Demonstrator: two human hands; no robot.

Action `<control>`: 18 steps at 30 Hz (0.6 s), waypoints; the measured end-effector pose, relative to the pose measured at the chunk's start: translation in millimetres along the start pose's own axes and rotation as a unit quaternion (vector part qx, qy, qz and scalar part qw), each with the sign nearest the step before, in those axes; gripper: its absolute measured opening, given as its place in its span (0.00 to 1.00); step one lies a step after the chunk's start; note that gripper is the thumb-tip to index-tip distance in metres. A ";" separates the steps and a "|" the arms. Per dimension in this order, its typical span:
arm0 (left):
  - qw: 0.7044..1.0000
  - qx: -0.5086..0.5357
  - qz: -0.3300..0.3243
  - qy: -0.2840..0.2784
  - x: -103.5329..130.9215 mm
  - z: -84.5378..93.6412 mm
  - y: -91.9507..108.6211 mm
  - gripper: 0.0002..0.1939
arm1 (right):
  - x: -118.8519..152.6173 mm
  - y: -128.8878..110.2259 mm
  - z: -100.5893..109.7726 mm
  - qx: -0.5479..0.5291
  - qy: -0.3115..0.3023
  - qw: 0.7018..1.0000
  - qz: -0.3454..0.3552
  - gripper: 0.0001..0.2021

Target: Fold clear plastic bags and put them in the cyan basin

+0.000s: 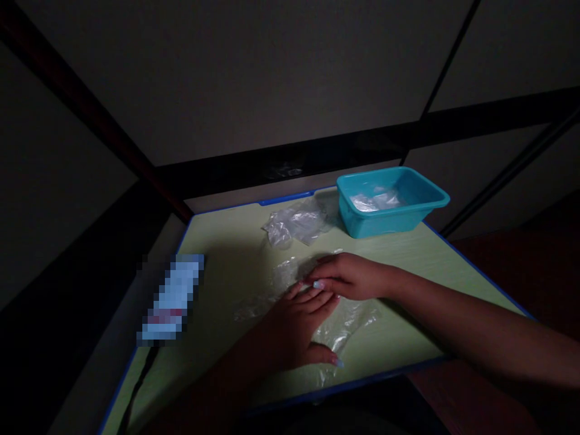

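A thin, crinkled sheet of clear plastic (344,326) lies spread on the pale green tabletop; whether it is a bag or a glove I cannot tell. My left hand (301,329) rests flat on it, palm down, with the thumb held apart from the fingers. From the right, my right hand (351,277) meets the left fingertips. Its fingers are bent and its thumb lies close to them, gripping the plastic at the sheet's upper part. The exact hold is partly hidden under the fingers.
Behind my hands lies a crumpled heap of clear plastic (296,222). A turquoise basin (385,225) with more clear plastic inside stands at the back right. A blurred-out flat object (174,299) with a dark cord lies at the left edge. The small table (226,241) has a blue rim.
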State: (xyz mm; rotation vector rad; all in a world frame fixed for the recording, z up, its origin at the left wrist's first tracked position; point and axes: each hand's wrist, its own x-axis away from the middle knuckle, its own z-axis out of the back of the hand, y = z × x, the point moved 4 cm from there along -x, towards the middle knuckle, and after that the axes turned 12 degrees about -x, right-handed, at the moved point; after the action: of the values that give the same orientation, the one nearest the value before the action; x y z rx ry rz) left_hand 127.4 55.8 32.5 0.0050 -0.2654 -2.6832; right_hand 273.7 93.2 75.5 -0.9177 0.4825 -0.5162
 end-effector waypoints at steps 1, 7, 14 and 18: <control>1.000 0.004 -0.003 0.000 0.6 -1.4 0.6 0.47 | -0.2 1.7 -2.1 -0.010 -0.013 1.000 -0.007 0.12; 0.999 0.031 -0.009 0.037 -2.0 1.4 5.4 0.41 | -0.6 8.9 -6.4 0.018 -0.028 0.999 -0.017 0.15; 0.949 0.027 0.190 0.250 -3.8 35.3 -42.6 0.08 | -0.6 10.2 4.7 0.168 0.077 0.982 -0.026 0.11; 0.930 -0.010 0.273 0.247 -1.4 30.5 -73.3 0.11 | 2.6 20.9 9.4 0.291 0.130 0.933 -0.168 0.15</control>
State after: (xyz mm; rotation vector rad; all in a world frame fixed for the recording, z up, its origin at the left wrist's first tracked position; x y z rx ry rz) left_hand 95.9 126.8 48.7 0.5161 -0.0621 -2.0432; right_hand 285.7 108.0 62.5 -0.3544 0.3757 -1.0385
